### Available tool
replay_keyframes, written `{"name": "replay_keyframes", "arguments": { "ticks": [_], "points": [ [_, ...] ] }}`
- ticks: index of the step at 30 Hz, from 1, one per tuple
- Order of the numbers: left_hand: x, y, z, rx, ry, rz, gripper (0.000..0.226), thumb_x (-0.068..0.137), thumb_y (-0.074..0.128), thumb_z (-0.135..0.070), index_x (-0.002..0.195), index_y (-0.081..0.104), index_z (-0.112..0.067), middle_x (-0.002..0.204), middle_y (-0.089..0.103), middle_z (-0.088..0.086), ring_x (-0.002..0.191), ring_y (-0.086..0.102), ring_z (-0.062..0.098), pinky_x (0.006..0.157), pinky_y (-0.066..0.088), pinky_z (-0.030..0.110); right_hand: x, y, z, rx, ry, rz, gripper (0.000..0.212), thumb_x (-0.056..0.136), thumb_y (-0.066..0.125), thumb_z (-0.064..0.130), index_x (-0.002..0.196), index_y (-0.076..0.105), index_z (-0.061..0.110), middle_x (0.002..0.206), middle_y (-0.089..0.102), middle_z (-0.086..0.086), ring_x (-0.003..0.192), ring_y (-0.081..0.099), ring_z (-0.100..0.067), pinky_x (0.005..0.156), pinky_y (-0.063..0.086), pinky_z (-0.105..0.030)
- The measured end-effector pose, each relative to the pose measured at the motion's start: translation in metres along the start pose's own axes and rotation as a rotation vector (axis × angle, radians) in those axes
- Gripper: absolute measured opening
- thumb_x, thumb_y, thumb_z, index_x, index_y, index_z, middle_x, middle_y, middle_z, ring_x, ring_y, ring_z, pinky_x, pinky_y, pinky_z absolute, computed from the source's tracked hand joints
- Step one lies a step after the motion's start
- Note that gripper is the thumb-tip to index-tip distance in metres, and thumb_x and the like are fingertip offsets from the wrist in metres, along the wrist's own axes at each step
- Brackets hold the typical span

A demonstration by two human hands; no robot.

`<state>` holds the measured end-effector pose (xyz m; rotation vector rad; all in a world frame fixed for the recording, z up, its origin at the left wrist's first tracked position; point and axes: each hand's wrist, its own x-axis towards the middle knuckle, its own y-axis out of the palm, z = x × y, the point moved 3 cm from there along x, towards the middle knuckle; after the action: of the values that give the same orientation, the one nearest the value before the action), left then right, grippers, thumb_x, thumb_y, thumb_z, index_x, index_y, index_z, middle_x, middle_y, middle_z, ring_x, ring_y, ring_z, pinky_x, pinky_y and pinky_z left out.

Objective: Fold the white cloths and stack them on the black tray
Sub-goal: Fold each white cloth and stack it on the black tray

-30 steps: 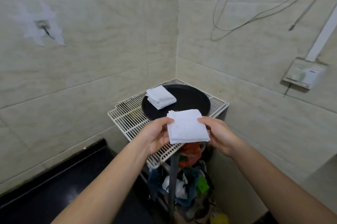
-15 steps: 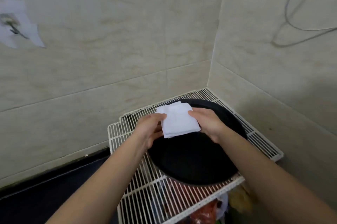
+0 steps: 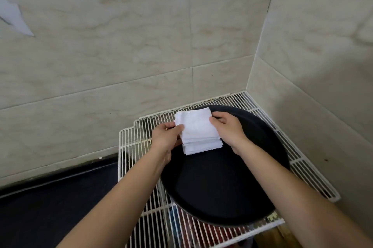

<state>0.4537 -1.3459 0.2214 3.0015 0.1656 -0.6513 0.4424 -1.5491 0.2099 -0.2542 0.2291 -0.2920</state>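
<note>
Pinching white cloths [image 3: 198,130]: left hand [image 3: 164,137], right hand [image 3: 229,128]

Both arms are bare all the way from the fingers back to the lower edge of the view. The left hand [image 3: 165,136] and the right hand [image 3: 228,128] have bare fingers and bare wrists just behind them. The left forearm [image 3: 125,191] and the right forearm [image 3: 292,191] are smooth and uncovered (each looks broader the farther it lies from the fingers).
</note>
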Motion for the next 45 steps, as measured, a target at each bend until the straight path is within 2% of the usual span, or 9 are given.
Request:
{"name": "replay_keyframes", "arguments": {
  "ticks": [5, 9, 16, 21, 25, 28, 34, 39, 45],
  "points": [
    [-0.013, -0.005, 0.001, 0.211, 0.219, -0.113, 0.025, 0.088, 0.071, -0.027, 0.107, 0.057, -0.018, 0.081, 0.061, 0.002, 0.069, 0.060, 0.015, 0.077, 0.058, 0.045, -0.014, -0.008, 0.002, -0.061, -0.066, -0.066, 0.031, 0.095, 0.063, 0.030, 0.125, 0.063, 0.025, 0.104, 0.067, 0.009, 0.097, 0.064, -0.007, 0.079, 0.049, -0.020],
    [-0.021, -0.005, 0.011, 0.351, 0.270, -0.087, 0.024, 0.089, 0.070, -0.029, 0.106, 0.059, -0.017, 0.082, 0.062, 0.001, 0.072, 0.061, 0.018, 0.078, 0.058, 0.047, -0.023, -0.007, 0.000, -0.156, -0.078, -0.046, 0.032, 0.095, 0.063, 0.027, 0.127, 0.062, 0.023, 0.111, 0.067, 0.003, 0.098, 0.062, -0.010, 0.094, 0.051, -0.031],
    [-0.044, -0.060, -0.003, 0.161, 0.333, -0.145, 0.010, 0.096, 0.060, -0.030, 0.097, 0.061, -0.020, 0.083, 0.063, -0.001, 0.076, 0.060, 0.016, 0.067, 0.049, 0.032, -0.049, 0.011, 0.045, -0.273, -0.255, -0.170, 0.030, 0.097, 0.058, 0.028, 0.126, 0.061, 0.024, 0.118, 0.057, 0.003, 0.085, 0.057, -0.004, 0.085, 0.045, -0.026],
    [-0.089, -0.192, -0.016, 0.397, 0.492, -0.381, 0.015, 0.098, 0.056, -0.033, 0.096, 0.065, -0.020, 0.087, 0.068, -0.004, 0.081, 0.062, 0.012, 0.081, 0.050, 0.034, -0.083, 0.119, 0.088, -0.376, -0.498, 0.072, 0.033, 0.100, 0.052, 0.035, 0.128, 0.061, 0.020, 0.120, 0.057, -0.001, 0.104, 0.062, -0.020, 0.097, 0.047, -0.035],
    [-0.136, -0.314, -0.007, 0.799, 0.423, -0.612, 0.039, 0.100, 0.048, -0.040, 0.128, 0.059, -0.015, 0.124, 0.061, 0.004, 0.116, 0.056, 0.023, 0.097, 0.043, 0.037, -0.145, 0.235, 0.106, -0.632, -0.765, 0.281, 0.048, 0.101, 0.047, 0.042, 0.138, 0.055, 0.013, 0.134, 0.054, -0.014, 0.125, 0.050, -0.033, 0.106, 0.038, -0.040],
    [-0.185, -0.416, 0.018, 1.009, 0.285, -0.734, 0.050, 0.101, 0.041, -0.046, 0.141, 0.049, -0.018, 0.143, 0.048, 0.006, 0.131, 0.043, 0.029, 0.103, 0.037, 0.047, -0.217, 0.325, 0.115, -0.756, -0.906, 0.420, 0.057, 0.101, 0.039, 0.049, 0.149, 0.043, 0.018, 0.154, 0.038, -0.015, 0.139, 0.037, -0.035, 0.114, 0.030, -0.046],
    [-0.311, -0.629, 0.079, 1.099, 0.128, -0.938, 0.054, 0.100, 0.039, -0.050, 0.144, 0.045, -0.018, 0.151, 0.041, 0.008, 0.139, 0.035, 0.028, 0.108, 0.033, 0.050, -0.390, 0.509, 0.115, -0.794, -1.109, 0.625, 0.062, 0.103, 0.034, 0.053, 0.156, 0.029, 0.022, 0.165, 0.017, -0.012, 0.152, 0.015, -0.030, 0.121, 0.015, -0.044],
    [-0.426, -0.786, 0.125, 1.151, 0.019, -1.055, 0.057, 0.101, 0.037, -0.050, 0.148, 0.041, -0.019, 0.154, 0.037, 0.008, 0.143, 0.031, 0.025, 0.113, 0.029, 0.048, -0.546, 0.654, 0.108, -0.818, -1.252, 0.808, 0.074, 0.096, 0.020, 0.060, 0.153, 0.037, 0.016, 0.161, 0.025, -0.019, 0.148, 0.027, -0.036, 0.119, 0.026, -0.047],
    [-0.517, -0.919, 0.167, 1.074, -0.099, -1.182, 0.055, 0.100, 0.039, -0.048, 0.146, 0.044, -0.018, 0.152, 0.040, 0.007, 0.142, 0.032, 0.025, 0.110, 0.032, 0.050, -0.674, 0.769, 0.100, -0.835, -1.321, 0.988, 0.081, 0.091, 0.010, 0.063, 0.155, 0.030, 0.018, 0.163, 0.019, -0.017, 0.151, 0.021, -0.031, 0.121, 0.022, -0.043]
  ]
}}
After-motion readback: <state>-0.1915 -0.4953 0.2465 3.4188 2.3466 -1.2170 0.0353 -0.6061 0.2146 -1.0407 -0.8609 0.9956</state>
